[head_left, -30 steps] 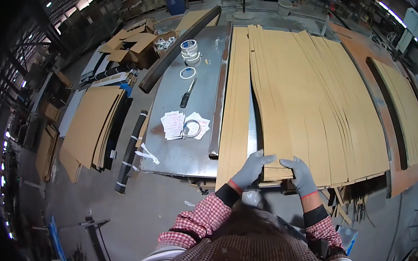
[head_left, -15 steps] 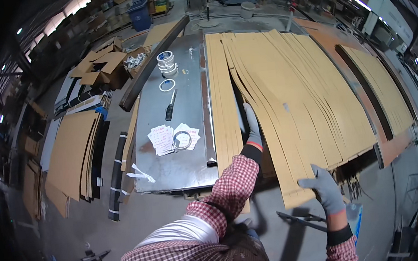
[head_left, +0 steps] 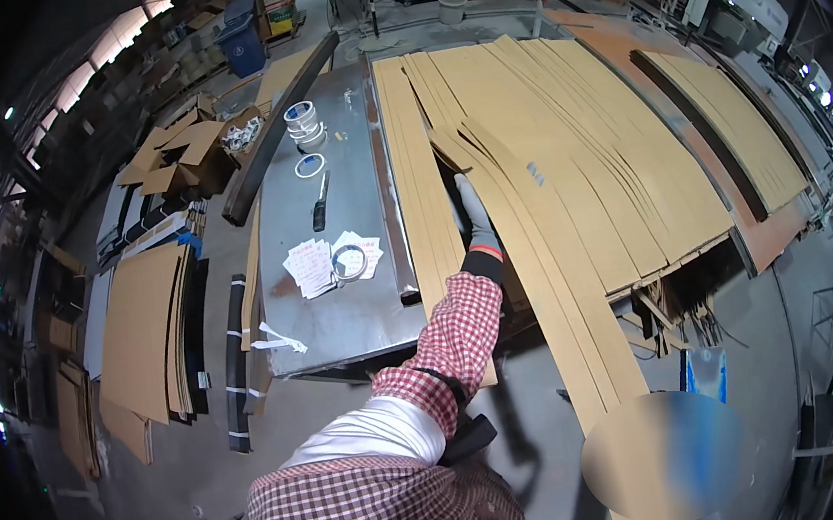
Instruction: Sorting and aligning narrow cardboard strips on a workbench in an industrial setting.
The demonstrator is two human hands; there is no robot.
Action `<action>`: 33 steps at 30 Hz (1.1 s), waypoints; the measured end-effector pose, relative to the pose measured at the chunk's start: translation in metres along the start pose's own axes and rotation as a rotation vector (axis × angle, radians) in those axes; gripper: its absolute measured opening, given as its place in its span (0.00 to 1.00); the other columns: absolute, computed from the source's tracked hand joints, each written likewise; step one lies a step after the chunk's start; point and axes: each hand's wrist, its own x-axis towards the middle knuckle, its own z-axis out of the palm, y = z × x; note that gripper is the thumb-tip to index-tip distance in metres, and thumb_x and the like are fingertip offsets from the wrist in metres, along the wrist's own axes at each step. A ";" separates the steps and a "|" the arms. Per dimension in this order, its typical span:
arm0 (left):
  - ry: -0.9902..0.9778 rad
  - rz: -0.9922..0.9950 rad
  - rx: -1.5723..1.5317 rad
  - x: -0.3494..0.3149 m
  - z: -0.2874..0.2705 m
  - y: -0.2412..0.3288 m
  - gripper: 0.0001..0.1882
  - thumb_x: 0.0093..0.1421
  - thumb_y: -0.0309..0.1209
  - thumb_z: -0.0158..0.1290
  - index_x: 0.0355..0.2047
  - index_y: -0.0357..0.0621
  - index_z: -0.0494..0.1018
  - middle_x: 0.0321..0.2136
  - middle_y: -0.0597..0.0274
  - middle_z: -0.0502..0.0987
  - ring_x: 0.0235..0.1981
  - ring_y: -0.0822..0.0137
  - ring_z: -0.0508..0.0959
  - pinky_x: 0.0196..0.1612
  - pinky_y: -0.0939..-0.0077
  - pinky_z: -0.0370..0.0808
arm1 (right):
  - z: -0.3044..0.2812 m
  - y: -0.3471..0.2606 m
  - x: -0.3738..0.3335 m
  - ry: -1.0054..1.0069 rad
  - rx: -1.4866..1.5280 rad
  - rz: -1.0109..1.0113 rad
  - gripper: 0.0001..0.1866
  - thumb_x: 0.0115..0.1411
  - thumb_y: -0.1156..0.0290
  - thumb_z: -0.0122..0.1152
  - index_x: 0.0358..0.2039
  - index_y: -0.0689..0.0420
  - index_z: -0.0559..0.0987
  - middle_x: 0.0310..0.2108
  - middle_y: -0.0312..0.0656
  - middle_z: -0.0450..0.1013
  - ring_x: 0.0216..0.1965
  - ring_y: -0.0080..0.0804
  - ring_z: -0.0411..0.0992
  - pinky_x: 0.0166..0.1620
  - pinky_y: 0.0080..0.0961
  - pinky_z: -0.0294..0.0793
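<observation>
My left hand point(head_left: 475, 219), in a grey glove, reaches into the dark gap beside a bundle of long tan cardboard strips point(head_left: 568, 326). Its fingers look stretched out along the bundle's left edge, partly in shadow, and I see no grip on the strips. Just beyond the fingertips the strips bulge upward. Toward me the bundle hangs past the near edge of the stack and runs down to the lower edge of the view. A blurred oval covers part of its near end. My right hand does not show.
A narrower stack of strips point(head_left: 420, 189) lies left of the gap. On the metal table point(head_left: 275, 198) are tape rolls point(head_left: 303, 120), a black-handled knife point(head_left: 320, 209) and paper labels point(head_left: 309, 268). Cardboard sheets point(head_left: 143, 336) lean at the left. Another strip stack point(head_left: 725, 130) lies at the right.
The strip bundle has slid toward me and now hangs farther past the stack's edge. My right hand, earlier at its near end, no longer shows. My left hand stays in the gap.
</observation>
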 end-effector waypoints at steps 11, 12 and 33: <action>-0.110 -0.007 0.292 0.064 0.082 0.099 0.59 0.53 0.77 0.40 0.69 0.40 0.48 0.64 0.39 0.57 0.65 0.45 0.60 0.68 0.49 0.56 | 0.058 0.028 -0.014 0.147 -0.007 0.116 0.27 0.53 0.86 0.60 0.55 0.61 0.72 0.45 0.41 0.77 0.42 0.28 0.75 0.46 0.26 0.75; -0.126 0.013 0.329 0.074 0.085 0.118 0.59 0.53 0.76 0.40 0.69 0.40 0.48 0.64 0.39 0.57 0.64 0.44 0.60 0.68 0.49 0.56 | 0.070 0.018 -0.002 0.085 0.068 0.149 0.26 0.53 0.86 0.60 0.55 0.61 0.72 0.44 0.40 0.77 0.42 0.28 0.75 0.45 0.26 0.75; 0.033 -0.098 0.475 0.240 -0.098 0.345 0.45 0.61 0.70 0.35 0.66 0.48 0.57 0.59 0.47 0.67 0.56 0.41 0.71 0.55 0.40 0.70 | 0.197 -0.142 0.113 0.091 0.125 0.382 0.39 0.48 0.85 0.64 0.64 0.64 0.65 0.53 0.45 0.73 0.53 0.32 0.71 0.56 0.30 0.67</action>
